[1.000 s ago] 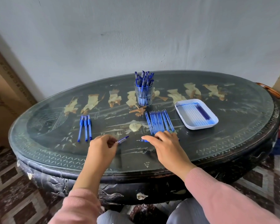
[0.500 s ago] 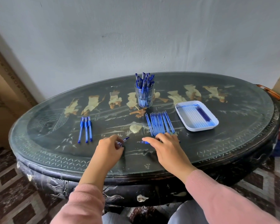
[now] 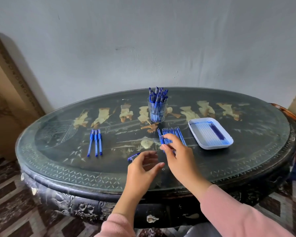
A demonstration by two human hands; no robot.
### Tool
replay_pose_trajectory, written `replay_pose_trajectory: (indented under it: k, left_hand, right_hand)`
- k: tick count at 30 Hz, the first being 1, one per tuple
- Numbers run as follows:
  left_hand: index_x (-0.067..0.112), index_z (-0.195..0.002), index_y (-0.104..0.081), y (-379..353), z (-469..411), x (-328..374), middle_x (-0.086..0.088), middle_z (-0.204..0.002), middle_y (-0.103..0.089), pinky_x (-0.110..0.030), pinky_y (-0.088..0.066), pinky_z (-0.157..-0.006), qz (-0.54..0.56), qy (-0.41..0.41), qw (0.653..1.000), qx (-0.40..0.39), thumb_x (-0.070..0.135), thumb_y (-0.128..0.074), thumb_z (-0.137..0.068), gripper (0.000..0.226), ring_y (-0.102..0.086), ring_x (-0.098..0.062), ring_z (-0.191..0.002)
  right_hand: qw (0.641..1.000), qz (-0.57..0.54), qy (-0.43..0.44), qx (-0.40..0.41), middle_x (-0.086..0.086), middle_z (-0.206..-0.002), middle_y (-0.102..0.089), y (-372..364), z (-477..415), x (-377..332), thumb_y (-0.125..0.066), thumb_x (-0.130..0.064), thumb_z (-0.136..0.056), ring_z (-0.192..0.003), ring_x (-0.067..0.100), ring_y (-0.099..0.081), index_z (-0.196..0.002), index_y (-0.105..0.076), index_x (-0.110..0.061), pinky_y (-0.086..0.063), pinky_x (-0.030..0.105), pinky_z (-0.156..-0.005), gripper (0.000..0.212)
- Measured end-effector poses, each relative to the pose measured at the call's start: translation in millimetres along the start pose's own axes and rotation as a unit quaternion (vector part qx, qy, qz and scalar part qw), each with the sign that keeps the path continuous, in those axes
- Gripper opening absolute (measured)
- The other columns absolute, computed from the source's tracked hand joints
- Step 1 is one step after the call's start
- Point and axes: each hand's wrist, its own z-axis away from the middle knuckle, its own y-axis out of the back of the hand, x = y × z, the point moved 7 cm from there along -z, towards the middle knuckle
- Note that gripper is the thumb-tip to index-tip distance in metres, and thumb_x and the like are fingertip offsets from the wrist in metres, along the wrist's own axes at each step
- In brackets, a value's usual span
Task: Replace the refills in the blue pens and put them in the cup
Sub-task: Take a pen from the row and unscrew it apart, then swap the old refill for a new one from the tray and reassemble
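My right hand pinches a short blue pen piece between thumb and fingers, raised just over the near end of a row of several blue refills. My left hand hovers beside it with loosely curled fingers, holding nothing. A blue pen cap lies on the glass right by its knuckles. Three blue pens lie side by side at the left. A clear cup at the back middle stands full of several blue pens.
A white tray at the right holds several thin refills, some dark blue. The dark oval table has a glass top and carved rim. A wall is behind; a red box and a framed panel stand at the sides.
My right hand lifted the pen piece off the table and up over the refills. My left hand let the cap down on the glass and opened.
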Motion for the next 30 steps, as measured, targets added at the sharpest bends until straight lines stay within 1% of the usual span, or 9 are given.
replay_pose_trajectory:
  k: [2, 5, 8, 11, 13, 19, 23, 26, 30]
  left_hand:
    - [0.020, -0.096, -0.068, -6.5, -0.7, -0.2, 0.005, -0.091, -0.074, -0.018, -0.055, -0.077, 0.015, 0.005, 1.000, 0.005, 0.008, -0.082, -0.075, 0.028, -0.071, -0.006, -0.085]
    - [0.019, -0.087, -0.069, -9.1, -0.1, -4.8, 0.006, -0.085, -0.075, -0.020, -0.055, -0.075, 0.016, 0.003, 0.999, 0.029, 0.005, -0.080, -0.077, 0.020, -0.071, -0.008, -0.080]
    - [0.015, -0.087, -0.070, -7.3, 1.8, -3.9, 0.007, -0.083, -0.075, -0.015, -0.053, -0.069, 0.028, -0.005, 0.999, 0.040, 0.004, -0.079, -0.078, 0.016, -0.071, -0.006, -0.075]
    - [0.015, -0.087, -0.070, -6.1, 3.5, -1.9, 0.009, -0.082, -0.074, -0.013, -0.051, -0.065, 0.030, -0.016, 0.999, 0.035, 0.003, -0.077, -0.080, 0.015, -0.069, -0.002, -0.074]
    - [0.016, -0.086, -0.070, -6.6, 4.2, -3.1, 0.011, -0.084, -0.073, -0.015, -0.052, -0.066, 0.027, -0.017, 0.999, 0.030, 0.004, -0.077, -0.080, 0.015, -0.069, -0.003, -0.075]
    - [0.019, -0.086, -0.070, -6.6, 5.6, -2.4, 0.013, -0.085, -0.073, -0.016, -0.053, -0.067, 0.011, -0.030, 0.999, 0.028, 0.006, -0.077, -0.081, 0.016, -0.069, -0.004, -0.078]
    - [0.020, -0.087, -0.070, -6.7, 5.4, -3.3, 0.012, -0.085, -0.073, -0.017, -0.054, -0.070, 0.005, -0.038, 0.999, 0.028, 0.007, -0.077, -0.080, 0.016, -0.069, -0.004, -0.079]
    - [0.020, -0.088, -0.070, -7.2, 5.4, -5.1, 0.012, -0.086, -0.073, -0.017, -0.053, -0.070, 0.005, -0.035, 0.999, 0.025, 0.008, -0.077, -0.081, 0.016, -0.069, -0.003, -0.080]
    - [0.022, -0.088, -0.070, -5.4, 5.7, -6.7, 0.012, -0.086, -0.073, -0.017, -0.053, -0.070, 0.004, -0.033, 0.999, 0.029, 0.010, -0.078, -0.081, 0.016, -0.069, -0.003, -0.080]
  right_hand:
    - [0.997, -0.041, -0.055, -0.021, -0.008, -0.094, -0.070, -0.4, -0.9, -3.4, -0.059, -0.021, -0.097, -0.082, 0.000, -0.065, -0.120, -0.059, -0.027, -0.047, 0.008, -0.071, 0.024]
    - [0.994, -0.058, -0.083, -0.028, -0.006, -0.096, -0.064, 1.9, -1.7, -4.8, -0.062, -0.019, -0.095, -0.078, -0.008, -0.060, -0.118, -0.061, -0.025, -0.041, 0.001, -0.067, 0.023]
    - [0.993, -0.067, -0.089, -0.030, -0.006, -0.091, -0.064, 4.3, -3.8, -5.8, -0.064, -0.019, -0.093, -0.076, -0.009, -0.060, -0.110, -0.062, -0.028, -0.046, 0.006, -0.065, 0.019]
    - [0.988, -0.107, -0.107, -0.021, -0.004, -0.084, -0.069, 7.7, -8.7, -6.5, -0.067, -0.024, -0.091, -0.072, 0.015, -0.067, -0.098, -0.065, -0.030, -0.058, 0.037, -0.074, 0.009]
    - [0.986, -0.123, -0.110, -0.010, -0.005, -0.080, -0.070, 11.8, -12.6, -8.9, -0.068, -0.026, -0.090, -0.072, 0.022, -0.068, -0.094, -0.070, -0.026, -0.057, 0.047, -0.074, 0.005]
    - [0.982, -0.150, -0.114, -0.018, -0.008, -0.077, -0.072, 23.1, -22.5, -18.2, -0.071, -0.022, -0.089, -0.076, 0.013, -0.068, -0.087, -0.076, -0.019, -0.058, 0.044, -0.076, 0.007]
    - [0.989, -0.118, -0.083, -0.032, -0.009, -0.077, -0.071, 35.3, -37.9, -33.6, -0.063, -0.025, -0.094, -0.062, 0.002, -0.062, -0.091, -0.070, -0.022, -0.055, 0.028, -0.065, 0.008]
    - [0.987, -0.131, -0.073, -0.049, 0.002, -0.077, -0.071, 39.3, -51.1, -49.1, -0.053, -0.020, -0.100, -0.052, 0.019, -0.063, -0.092, -0.057, -0.022, -0.053, 0.029, -0.050, 0.010]
    - [0.984, -0.142, -0.065, -0.083, 0.009, -0.083, -0.071, 42.3, -66.7, -64.1, -0.055, -0.003, -0.097, -0.064, 0.022, -0.069, -0.102, -0.059, -0.012, -0.060, 0.033, -0.062, 0.012]
